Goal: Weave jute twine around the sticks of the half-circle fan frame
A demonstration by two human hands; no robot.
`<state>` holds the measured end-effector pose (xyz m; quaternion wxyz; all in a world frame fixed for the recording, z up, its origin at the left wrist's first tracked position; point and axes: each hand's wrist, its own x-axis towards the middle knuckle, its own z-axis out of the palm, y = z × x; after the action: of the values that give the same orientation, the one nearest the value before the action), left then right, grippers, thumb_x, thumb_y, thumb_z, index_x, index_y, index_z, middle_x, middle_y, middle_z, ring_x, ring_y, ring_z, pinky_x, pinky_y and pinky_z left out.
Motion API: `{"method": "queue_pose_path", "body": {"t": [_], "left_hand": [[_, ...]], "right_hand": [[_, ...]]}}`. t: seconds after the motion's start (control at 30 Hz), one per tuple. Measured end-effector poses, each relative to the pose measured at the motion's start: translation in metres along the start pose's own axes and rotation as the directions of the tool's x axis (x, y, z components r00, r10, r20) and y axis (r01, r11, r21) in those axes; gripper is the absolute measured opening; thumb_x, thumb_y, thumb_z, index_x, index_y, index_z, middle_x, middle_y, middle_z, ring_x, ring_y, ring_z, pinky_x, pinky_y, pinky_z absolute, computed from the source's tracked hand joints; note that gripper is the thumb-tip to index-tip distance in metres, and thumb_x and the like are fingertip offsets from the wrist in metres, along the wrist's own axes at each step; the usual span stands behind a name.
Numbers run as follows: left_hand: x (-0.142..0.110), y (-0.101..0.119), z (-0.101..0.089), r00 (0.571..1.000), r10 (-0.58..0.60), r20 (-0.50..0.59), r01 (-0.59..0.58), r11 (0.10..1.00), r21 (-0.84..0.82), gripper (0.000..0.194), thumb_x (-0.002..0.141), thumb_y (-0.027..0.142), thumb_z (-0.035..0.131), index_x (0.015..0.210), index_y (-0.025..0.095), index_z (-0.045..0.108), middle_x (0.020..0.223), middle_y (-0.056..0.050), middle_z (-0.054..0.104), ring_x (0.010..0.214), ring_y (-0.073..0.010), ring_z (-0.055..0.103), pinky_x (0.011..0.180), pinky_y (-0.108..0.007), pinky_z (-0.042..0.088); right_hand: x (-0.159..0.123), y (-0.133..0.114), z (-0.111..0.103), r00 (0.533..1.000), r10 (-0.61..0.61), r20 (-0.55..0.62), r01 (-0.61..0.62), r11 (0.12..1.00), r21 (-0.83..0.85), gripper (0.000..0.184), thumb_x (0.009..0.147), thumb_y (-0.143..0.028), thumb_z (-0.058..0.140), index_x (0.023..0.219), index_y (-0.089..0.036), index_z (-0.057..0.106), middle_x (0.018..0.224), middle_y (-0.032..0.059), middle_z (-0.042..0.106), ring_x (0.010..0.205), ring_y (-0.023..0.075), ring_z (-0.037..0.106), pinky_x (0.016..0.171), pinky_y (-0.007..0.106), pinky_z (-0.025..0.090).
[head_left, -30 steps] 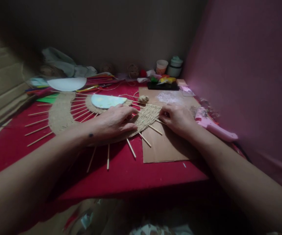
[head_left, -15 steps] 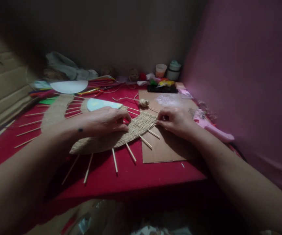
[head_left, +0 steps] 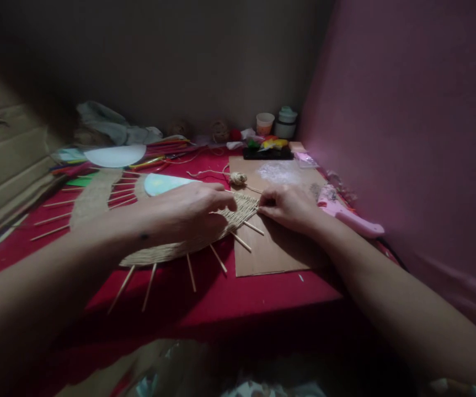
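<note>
A round woven twine piece (head_left: 167,251) with wooden sticks (head_left: 190,272) radiating from it lies on the red table (head_left: 229,298). My left hand (head_left: 188,212) lies flat on the weave near its right end, fingers stretched out and pressing it down. My right hand (head_left: 287,207) is closed in a pinch at the weave's right tip, on the twine strand there. A small ball of twine (head_left: 238,178) sits just behind the hands. A pale blue half-disc (head_left: 161,183) rests at the centre of the piece.
A brown cardboard sheet (head_left: 279,248) lies under my right hand. A pink glue gun (head_left: 347,212) rests to its right, beside the pink wall. At the back stand cups (head_left: 265,123), a black tray (head_left: 266,153) and coloured sticks (head_left: 159,157). Cardboard boxes (head_left: 1,165) stand at left.
The woven piece has turned, its near edge swinging left and nearer to me. Both hands shifted slightly left with it, the left hand staying flat and the right staying pinched.
</note>
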<state>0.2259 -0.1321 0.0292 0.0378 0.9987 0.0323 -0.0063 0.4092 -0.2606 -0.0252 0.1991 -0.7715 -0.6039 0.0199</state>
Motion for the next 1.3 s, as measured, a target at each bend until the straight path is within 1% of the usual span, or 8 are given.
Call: {"method": "queue_pose_path", "body": {"t": [0.17, 0.3, 0.37, 0.53, 0.7, 0.8, 1.07, 1.3], "left_hand": [[0.028, 0.018, 0.024, 0.997, 0.056, -0.056, -0.053, 0.997, 0.056, 0.023, 0.089, 0.024, 0.044, 0.097, 0.019, 0.066, 0.097, -0.007, 0.059, 0.078, -0.0152, 0.054, 0.066, -0.026, 0.040], [0.034, 0.020, 0.040, 0.950, 0.310, -0.038, -0.281, 0.902, 0.328, 0.029, 0.093, 0.015, 0.035, 0.097, 0.012, 0.063, 0.102, -0.012, 0.060, 0.093, -0.0200, 0.053, 0.081, -0.032, 0.042], [0.033, 0.021, 0.043, 0.928, 0.373, -0.009, -0.327, 0.825, 0.460, 0.031, 0.093, 0.012, 0.032, 0.098, 0.010, 0.062, 0.101, -0.014, 0.062, 0.093, -0.0223, 0.052, 0.083, -0.035, 0.042], [0.033, 0.028, 0.042, 0.926, 0.376, -0.033, -0.287, 0.757, 0.587, 0.031, 0.091, 0.006, 0.032, 0.095, 0.007, 0.062, 0.090, -0.015, 0.063, 0.084, -0.0233, 0.054, 0.074, -0.035, 0.041], [0.031, 0.029, 0.038, 0.939, 0.338, -0.057, -0.233, 0.752, 0.617, 0.029, 0.091, 0.007, 0.033, 0.088, 0.008, 0.062, 0.086, -0.014, 0.061, 0.081, -0.0237, 0.054, 0.067, -0.034, 0.039], [0.029, 0.028, 0.037, 0.943, 0.329, -0.057, -0.224, 0.751, 0.621, 0.030, 0.091, 0.007, 0.032, 0.088, 0.008, 0.062, 0.087, -0.014, 0.060, 0.078, -0.0230, 0.053, 0.064, -0.034, 0.038], [0.025, 0.027, 0.037, 0.921, 0.374, -0.107, -0.228, 0.743, 0.630, 0.026, 0.090, 0.007, 0.036, 0.081, 0.009, 0.060, 0.085, -0.013, 0.060, 0.077, -0.0219, 0.052, 0.064, -0.033, 0.039], [0.025, 0.024, 0.045, 0.923, 0.368, -0.113, -0.235, 0.770, 0.593, 0.028, 0.091, 0.008, 0.033, 0.089, 0.009, 0.061, 0.088, -0.013, 0.061, 0.081, -0.0227, 0.053, 0.068, -0.034, 0.041]], "right_hand": [[0.001, 0.002, 0.000, 1.000, -0.022, -0.001, 0.022, 0.998, 0.061, 0.013, 0.077, -0.024, 0.060, 0.079, -0.020, 0.073, 0.074, 0.0041, 0.070, 0.069, 0.0154, 0.059, 0.063, 0.028, 0.039], [0.001, 0.003, 0.000, 0.998, -0.054, -0.013, 0.055, 0.997, 0.059, 0.015, 0.077, -0.020, 0.059, 0.080, -0.020, 0.073, 0.077, 0.0054, 0.071, 0.072, 0.0156, 0.061, 0.066, 0.027, 0.041], [0.001, 0.003, -0.002, 0.997, -0.076, -0.005, 0.076, 0.996, 0.036, 0.017, 0.076, -0.019, 0.058, 0.081, -0.020, 0.074, 0.079, 0.0055, 0.072, 0.072, 0.0158, 0.061, 0.066, 0.027, 0.041], [-0.001, 0.004, -0.017, 0.995, -0.076, 0.072, 0.072, 0.996, 0.055, 0.016, 0.072, -0.013, 0.057, 0.076, -0.018, 0.071, 0.072, 0.0030, 0.070, 0.065, 0.0129, 0.058, 0.059, 0.024, 0.038], [-0.005, 0.009, -0.036, 0.965, 0.020, 0.263, -0.063, 0.986, 0.155, 0.012, 0.070, -0.012, 0.058, 0.072, -0.017, 0.069, 0.059, -0.0003, 0.063, 0.054, 0.0106, 0.053, 0.048, 0.021, 0.035], [-0.006, 0.012, -0.039, 0.953, 0.046, 0.300, -0.097, 0.983, 0.156, 0.011, 0.070, -0.013, 0.060, 0.071, -0.018, 0.070, 0.057, -0.0004, 0.062, 0.052, 0.0111, 0.053, 0.046, 0.022, 0.035], [-0.003, 0.017, -0.026, 0.987, -0.007, 0.158, 0.004, 1.000, 0.018, 0.017, 0.067, -0.006, 0.054, 0.065, -0.018, 0.067, 0.057, 0.0001, 0.061, 0.053, 0.0107, 0.051, 0.050, 0.024, 0.034], [0.004, 0.021, -0.012, 0.971, -0.169, -0.168, 0.160, 0.985, -0.066, 0.012, 0.081, -0.014, 0.053, 0.074, -0.016, 0.063, 0.079, 0.0043, 0.061, 0.072, 0.0135, 0.051, 0.067, 0.025, 0.037]]}}
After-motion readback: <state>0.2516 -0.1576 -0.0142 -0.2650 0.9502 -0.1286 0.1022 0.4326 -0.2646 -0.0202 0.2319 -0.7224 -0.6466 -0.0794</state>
